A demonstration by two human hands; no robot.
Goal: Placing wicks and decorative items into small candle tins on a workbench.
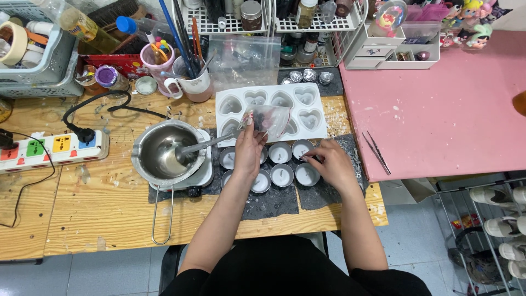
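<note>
Glossy steel melting pot; white matt silicone heart mould; clear, crinkled plastic bag; shiny metal tealight cups on rough dark felt mat; scuffed, paint-flecked wooden table, front edge worn; matt pink tabletop.

A small clear plastic bag, crumpled and tilted, is pinched in the left hand. Round metal candle cups sit in rows just beneath and between both hands.

Off to your left sits a power strip with coloured sockets; tweezers lie on the pink table, shoes racked below right.
</note>
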